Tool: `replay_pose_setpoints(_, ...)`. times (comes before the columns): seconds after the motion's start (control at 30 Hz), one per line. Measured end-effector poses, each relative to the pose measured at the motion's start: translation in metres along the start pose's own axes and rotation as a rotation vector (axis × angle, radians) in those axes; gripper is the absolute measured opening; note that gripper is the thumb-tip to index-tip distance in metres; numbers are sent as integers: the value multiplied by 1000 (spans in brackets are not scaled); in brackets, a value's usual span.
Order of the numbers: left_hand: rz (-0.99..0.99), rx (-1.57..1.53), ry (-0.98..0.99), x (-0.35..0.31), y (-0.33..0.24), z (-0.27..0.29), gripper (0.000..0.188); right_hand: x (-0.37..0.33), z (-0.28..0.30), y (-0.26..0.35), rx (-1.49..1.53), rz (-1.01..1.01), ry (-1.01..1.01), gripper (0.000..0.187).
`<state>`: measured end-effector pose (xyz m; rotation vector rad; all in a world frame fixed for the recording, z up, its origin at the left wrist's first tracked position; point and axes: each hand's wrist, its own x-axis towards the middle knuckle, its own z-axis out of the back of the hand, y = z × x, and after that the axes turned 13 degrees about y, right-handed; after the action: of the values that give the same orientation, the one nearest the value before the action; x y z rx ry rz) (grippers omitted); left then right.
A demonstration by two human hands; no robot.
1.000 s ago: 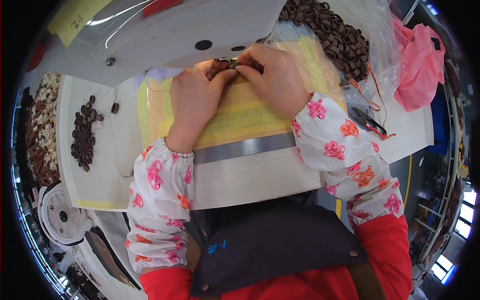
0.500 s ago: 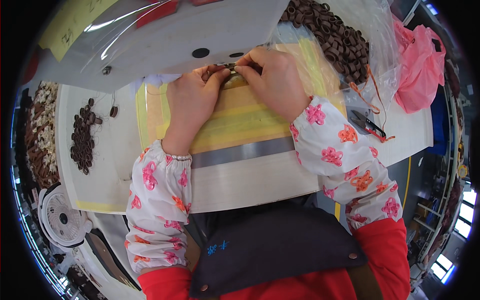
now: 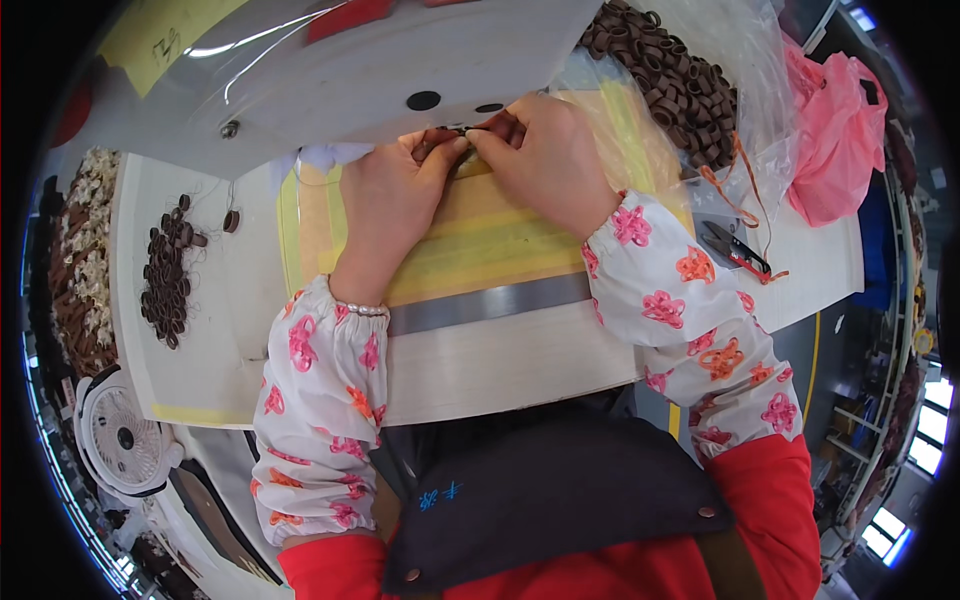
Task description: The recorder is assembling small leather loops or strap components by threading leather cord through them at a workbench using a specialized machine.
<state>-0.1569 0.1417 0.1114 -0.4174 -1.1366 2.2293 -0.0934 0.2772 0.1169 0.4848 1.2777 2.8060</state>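
Beneath the edge of a pale grey machine body (image 3: 340,100), which looks like a sewing machine, my two hands meet fingertip to fingertip. My left hand (image 3: 398,200) is closed in a pinch, thumb against the fingers. A matching pinch closes my right hand (image 3: 550,160) just beside it. Whatever they grip is tiny and dark, mostly covered by the fingers. Below the hands lies a work surface (image 3: 480,240) covered in yellow tape, with a grey metal strip (image 3: 490,304) along its near side.
Brown loops (image 3: 660,85) are heaped on clear plastic at the far right. More threaded loops (image 3: 165,285) lie at the left. Black thread snips (image 3: 738,252) and an orange cord (image 3: 730,190) rest right of my arm, near a pink bag (image 3: 830,145). A white fan (image 3: 122,437) stands lower left.
My fingertips have drawn closer together, the left hand moving slightly right. The machine body sits slightly further right in the picture.
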Motion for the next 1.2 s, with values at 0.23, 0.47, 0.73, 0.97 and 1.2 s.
replay_pose_setpoints(0.23,44,12,8,-3,-11,2,25,1,1,-3,-14,28,44,8)
replay_pose_setpoints(0.47,43,56,2,-1,-10,3,27,-1,7,-16,-178,244,125,10)
replay_pose_setpoints(0.73,58,4,4,-3,-11,2,26,4,11,7,43,-68,119,13)
replay_pose_setpoints(0.97,10,-53,-12,-2,-11,1,23,9,4,-11,-153,160,76,13)
replay_pose_setpoints(1.2,-25,91,-12,-2,-9,3,25,6,1,-10,-150,253,55,11)
